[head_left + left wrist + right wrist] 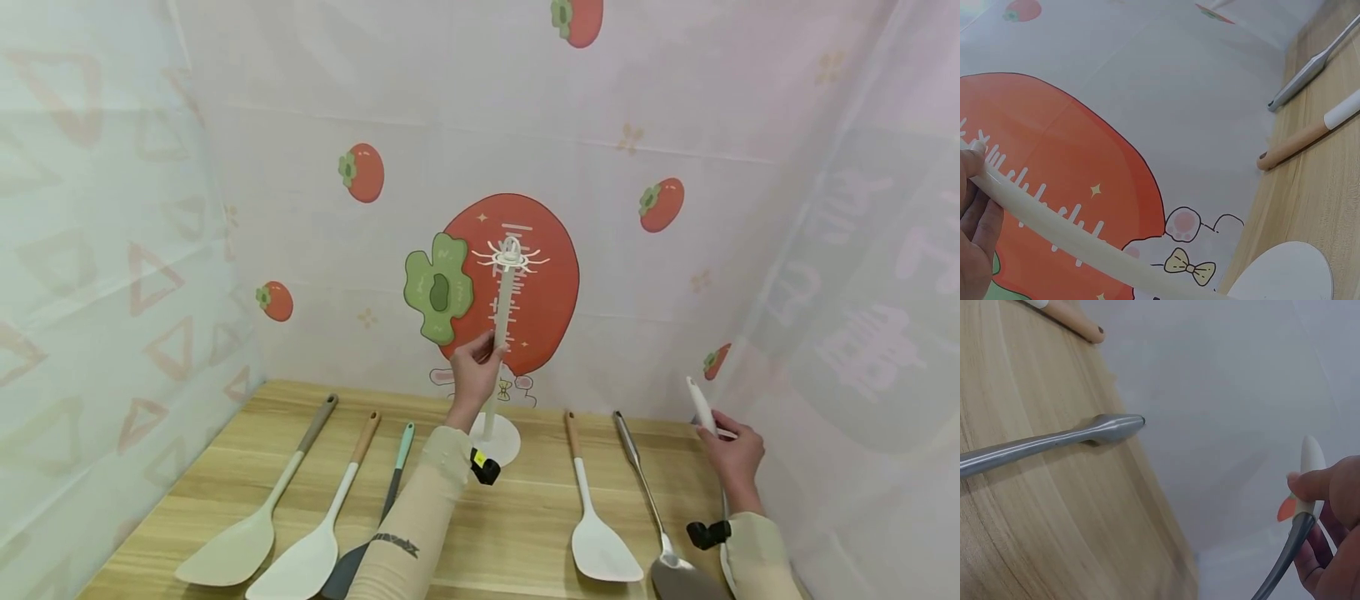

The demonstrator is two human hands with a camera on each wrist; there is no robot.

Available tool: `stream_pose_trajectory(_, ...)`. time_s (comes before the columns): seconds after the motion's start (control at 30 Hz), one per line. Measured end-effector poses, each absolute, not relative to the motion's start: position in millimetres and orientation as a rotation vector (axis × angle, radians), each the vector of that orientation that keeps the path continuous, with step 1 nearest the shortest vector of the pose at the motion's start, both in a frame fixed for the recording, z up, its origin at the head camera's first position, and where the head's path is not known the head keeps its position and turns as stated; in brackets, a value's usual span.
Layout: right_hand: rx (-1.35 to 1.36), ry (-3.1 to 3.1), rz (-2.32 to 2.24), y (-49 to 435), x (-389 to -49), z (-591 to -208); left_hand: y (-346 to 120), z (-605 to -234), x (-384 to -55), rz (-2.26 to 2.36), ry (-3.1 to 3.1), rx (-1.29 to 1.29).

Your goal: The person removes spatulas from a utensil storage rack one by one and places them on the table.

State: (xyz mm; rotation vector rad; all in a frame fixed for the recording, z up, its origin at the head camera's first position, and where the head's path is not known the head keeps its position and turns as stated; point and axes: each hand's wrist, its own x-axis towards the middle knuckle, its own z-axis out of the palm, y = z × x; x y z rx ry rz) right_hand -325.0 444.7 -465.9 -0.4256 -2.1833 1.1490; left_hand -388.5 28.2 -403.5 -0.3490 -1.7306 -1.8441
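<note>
My left hand [476,372] grips the pole of a white utensil stand [504,312], which has a ring of hooks on top and a round base. The pole also crosses the left wrist view, where my left hand [979,231] shows at the edge. At the far right, my right hand [737,457] holds a utensil by its white handle [701,404]. A grey shaft [1285,559] runs down from that handle in the right wrist view. The utensil's lower end is mostly hidden behind my right forearm.
On the wooden table [517,517] lie a beige spatula [236,546], a white spatula [307,558] and a dark one with a mint handle [403,446] at left. Another white spatula [600,546] and a metal utensil [645,479] lie at right. Printed curtains [480,125] enclose the table.
</note>
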Motion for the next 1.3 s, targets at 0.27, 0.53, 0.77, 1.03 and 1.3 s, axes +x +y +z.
stream_pose_trajectory(0.27,-0.418,-2.243,1.143,447,-329,-476,29,-405,-392,-1.825,-1.763,-0.325)
stream_pose_trajectory(0.53,-0.440,-2.263,1.107,451,-336,-484,28,-406,-392,-1.813,-1.782,-0.330)
stream_pose_trajectory(0.77,-0.436,-2.340,1.052,452,-339,-484,28,-407,-392,-1.830,-1.782,-0.331)
stream_pose_trajectory(1.03,-0.493,-2.403,0.999,449,-341,-490,29,-408,-391,-1.850,-1.753,-0.326)
stream_pose_trajectory(1.3,-0.473,-2.436,0.979,446,-341,-493,30,-396,-382,-1.835,-1.754,-0.355)
